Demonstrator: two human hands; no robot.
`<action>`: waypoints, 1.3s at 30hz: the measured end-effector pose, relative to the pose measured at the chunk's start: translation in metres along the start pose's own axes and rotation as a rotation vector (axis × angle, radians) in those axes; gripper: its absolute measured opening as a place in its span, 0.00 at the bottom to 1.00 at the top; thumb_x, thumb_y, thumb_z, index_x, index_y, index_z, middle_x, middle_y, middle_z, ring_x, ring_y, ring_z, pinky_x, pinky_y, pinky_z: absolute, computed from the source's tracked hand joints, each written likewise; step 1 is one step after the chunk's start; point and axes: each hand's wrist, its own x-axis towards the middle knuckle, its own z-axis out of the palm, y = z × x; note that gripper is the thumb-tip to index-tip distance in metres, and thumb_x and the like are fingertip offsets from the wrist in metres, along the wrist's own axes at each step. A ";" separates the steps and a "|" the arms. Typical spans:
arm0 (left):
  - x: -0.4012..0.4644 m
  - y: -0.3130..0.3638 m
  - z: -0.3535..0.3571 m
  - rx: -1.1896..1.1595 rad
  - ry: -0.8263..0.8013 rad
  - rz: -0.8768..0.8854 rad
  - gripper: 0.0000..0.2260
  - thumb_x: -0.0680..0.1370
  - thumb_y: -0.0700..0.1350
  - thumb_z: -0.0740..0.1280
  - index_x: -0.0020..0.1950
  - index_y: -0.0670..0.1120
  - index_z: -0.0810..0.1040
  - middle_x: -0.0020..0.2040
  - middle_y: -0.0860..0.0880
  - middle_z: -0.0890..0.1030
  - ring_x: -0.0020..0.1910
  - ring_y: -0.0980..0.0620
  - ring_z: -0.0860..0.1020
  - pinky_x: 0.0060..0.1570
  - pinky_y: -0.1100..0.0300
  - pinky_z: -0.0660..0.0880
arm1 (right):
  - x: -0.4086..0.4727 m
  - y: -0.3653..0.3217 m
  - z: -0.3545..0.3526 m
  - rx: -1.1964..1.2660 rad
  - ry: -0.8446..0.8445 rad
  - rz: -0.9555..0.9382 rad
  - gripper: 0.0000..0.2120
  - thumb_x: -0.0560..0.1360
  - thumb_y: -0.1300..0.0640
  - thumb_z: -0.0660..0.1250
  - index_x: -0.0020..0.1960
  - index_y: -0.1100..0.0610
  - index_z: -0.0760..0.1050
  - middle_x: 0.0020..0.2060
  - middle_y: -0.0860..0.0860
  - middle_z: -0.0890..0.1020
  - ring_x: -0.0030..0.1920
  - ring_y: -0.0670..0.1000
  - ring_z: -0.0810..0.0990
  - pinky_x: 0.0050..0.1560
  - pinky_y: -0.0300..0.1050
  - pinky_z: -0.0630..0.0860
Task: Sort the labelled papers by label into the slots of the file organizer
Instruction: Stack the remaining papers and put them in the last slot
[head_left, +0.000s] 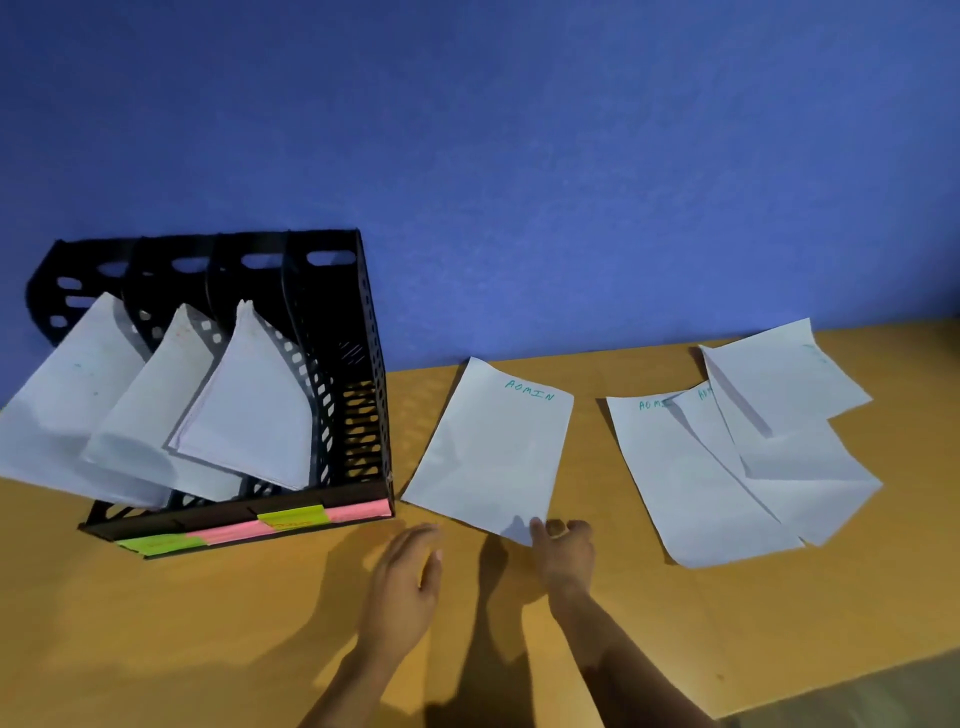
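Note:
A black file organizer stands at the left on the wooden table, with green and pink labels along its front edge. Three of its slots hold leaning white papers; the rightmost slot looks empty. A white sheet marked ADMIN lies flat in the middle. My right hand pinches that sheet's near right corner. My left hand hovers over the table, fingers relaxed, holding nothing. Further right lies a loose pile of white papers, two of them showing ADMIN lettering.
The wooden table runs up against a blue wall behind. Its right front edge cuts diagonally across the lower right corner.

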 end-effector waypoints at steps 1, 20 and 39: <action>0.000 0.002 0.006 -0.055 -0.099 -0.079 0.11 0.80 0.44 0.65 0.61 0.45 0.79 0.60 0.50 0.80 0.61 0.50 0.78 0.60 0.60 0.73 | 0.003 -0.003 0.000 0.092 -0.039 0.056 0.24 0.75 0.52 0.70 0.63 0.65 0.69 0.55 0.61 0.79 0.53 0.62 0.79 0.51 0.57 0.80; 0.021 0.018 0.034 -1.114 -0.038 -0.990 0.31 0.77 0.69 0.51 0.62 0.46 0.77 0.56 0.44 0.83 0.57 0.40 0.80 0.50 0.45 0.76 | 0.009 0.069 -0.101 0.459 -0.397 -0.170 0.09 0.74 0.68 0.71 0.54 0.60 0.80 0.38 0.58 0.84 0.33 0.57 0.83 0.34 0.48 0.81; 0.033 0.074 0.085 -0.689 -0.136 -0.721 0.13 0.81 0.39 0.64 0.65 0.46 0.76 0.56 0.48 0.83 0.54 0.44 0.81 0.54 0.47 0.77 | 0.095 0.097 -0.182 -0.761 0.192 -0.649 0.28 0.69 0.63 0.69 0.68 0.53 0.72 0.68 0.55 0.74 0.72 0.60 0.67 0.69 0.62 0.64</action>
